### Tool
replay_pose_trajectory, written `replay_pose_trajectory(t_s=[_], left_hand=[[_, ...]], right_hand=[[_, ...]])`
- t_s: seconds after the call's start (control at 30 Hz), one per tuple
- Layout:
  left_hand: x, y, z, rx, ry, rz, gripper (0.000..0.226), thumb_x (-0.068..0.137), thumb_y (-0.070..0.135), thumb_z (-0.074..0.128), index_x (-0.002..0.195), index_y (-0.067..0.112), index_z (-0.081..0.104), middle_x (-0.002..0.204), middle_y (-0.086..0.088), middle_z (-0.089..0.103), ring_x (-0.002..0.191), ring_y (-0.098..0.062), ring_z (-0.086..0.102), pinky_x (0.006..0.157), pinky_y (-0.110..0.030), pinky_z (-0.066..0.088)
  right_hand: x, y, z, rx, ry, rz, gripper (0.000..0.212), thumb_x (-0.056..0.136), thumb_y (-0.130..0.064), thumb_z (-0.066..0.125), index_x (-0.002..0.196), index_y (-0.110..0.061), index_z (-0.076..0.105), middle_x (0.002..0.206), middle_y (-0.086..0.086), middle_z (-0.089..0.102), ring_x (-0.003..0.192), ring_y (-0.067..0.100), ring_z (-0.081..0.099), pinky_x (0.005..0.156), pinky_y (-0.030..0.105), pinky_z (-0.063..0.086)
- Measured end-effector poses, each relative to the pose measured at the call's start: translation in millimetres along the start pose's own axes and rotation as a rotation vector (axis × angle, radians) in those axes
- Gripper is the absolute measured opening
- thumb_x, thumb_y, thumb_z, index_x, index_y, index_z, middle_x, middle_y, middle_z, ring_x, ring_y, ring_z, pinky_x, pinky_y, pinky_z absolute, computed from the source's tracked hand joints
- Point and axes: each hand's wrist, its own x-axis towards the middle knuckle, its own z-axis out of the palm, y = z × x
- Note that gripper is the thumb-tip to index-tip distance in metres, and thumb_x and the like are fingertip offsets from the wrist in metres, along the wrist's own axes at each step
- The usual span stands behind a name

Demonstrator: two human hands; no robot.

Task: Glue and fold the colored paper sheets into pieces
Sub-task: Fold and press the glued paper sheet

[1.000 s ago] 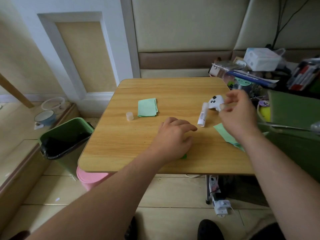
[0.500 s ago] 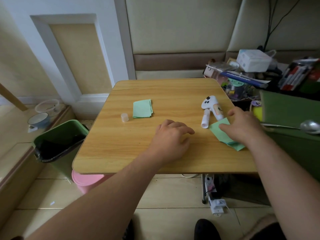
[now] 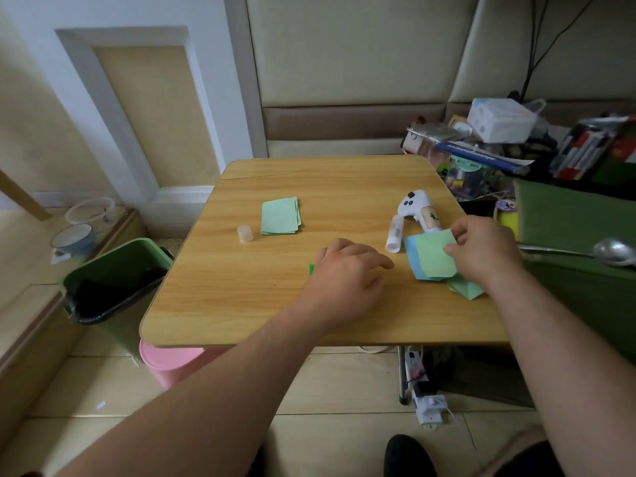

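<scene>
My right hand (image 3: 483,251) pinches a light green sheet (image 3: 434,256) and lifts it off the stack at the right of the wooden table (image 3: 241,297); a blue sheet (image 3: 413,258) shows under it and more green paper (image 3: 466,289) lies below. My left hand (image 3: 344,278) rests palm down at the table's middle, fingers loosely curled, over a small green piece (image 3: 311,269) that is mostly hidden. An uncapped white glue stick (image 3: 394,234) lies beside the stack. Its cap (image 3: 244,233) stands to the left, next to a pile of folded green pieces (image 3: 280,216).
A white toy-like gadget (image 3: 418,210) lies behind the glue stick. A green bin (image 3: 113,273) and a pink bin (image 3: 168,364) stand left of the table. Cluttered boxes (image 3: 499,120) and a green cloth with a metal spoon (image 3: 612,251) crowd the right.
My right hand left the glue stick on the table, came down to the paper stack and lifted its top green sheet, baring a blue one. My left hand has stayed put.
</scene>
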Motion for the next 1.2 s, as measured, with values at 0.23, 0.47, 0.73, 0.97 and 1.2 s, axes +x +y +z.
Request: replay_pose_trajectory(t_s=[0.23,0.47,0.73,0.97,1.2], left_hand=[[0,-1,1,-0.043,0.044,0.017,0.041,0.092,0.029,0.063,0.132,0.039,0.064,0.138,0.013,0.06,0.128,-0.022,0.043,0.108,-0.044,0.036],[-3,0,-11,-0.124,0.228,0.058,0.067,0.087,0.041,0.074,0.145,0.047,0.042,0.143,0.008,0.044,0.125,-0.019,0.04,0.11,-0.041,0.038],[-6,-8,-14,-0.069,0.217,0.069,0.039,0.084,0.043,0.08,0.121,0.047,0.067,0.147,0.006,0.046,0.132,-0.027,0.04,0.109,-0.052,0.04],[-7,-22,-32,-0.458,0.265,-0.169,0.006,0.097,0.031,0.071,0.102,0.033,0.07,0.086,0.016,0.068,0.081,-0.002,0.059,0.075,-0.028,0.049],[-19,-38,-41,-0.729,0.238,-0.301,0.011,0.097,0.027,0.071,0.107,0.032,0.072,0.096,0.004,0.076,0.09,-0.022,0.072,0.083,-0.053,0.06]], right_hand=[[-5,-10,-21,0.116,-0.013,-0.009,0.013,0.092,-0.014,0.078,0.104,-0.016,0.075,0.092,-0.004,0.069,0.089,0.021,0.064,0.083,0.037,0.053],[-14,-30,-24,0.186,0.05,-0.098,0.024,0.091,-0.011,0.078,0.112,-0.022,0.071,0.08,-0.009,0.063,0.075,0.005,0.056,0.078,0.03,0.045],[-22,-46,0,0.64,-0.33,0.013,0.037,0.092,-0.004,0.071,0.119,-0.03,0.066,0.086,0.007,0.063,0.076,0.021,0.061,0.067,0.033,0.048],[-43,-59,12,0.671,-0.481,-0.038,0.025,0.104,-0.048,0.054,0.096,-0.033,0.072,0.092,-0.014,0.067,0.082,0.006,0.057,0.076,0.025,0.049],[-58,-69,33,0.655,-0.513,-0.243,0.006,0.093,-0.024,0.078,0.097,-0.019,0.079,0.095,0.004,0.079,0.087,0.024,0.072,0.087,0.045,0.059]])
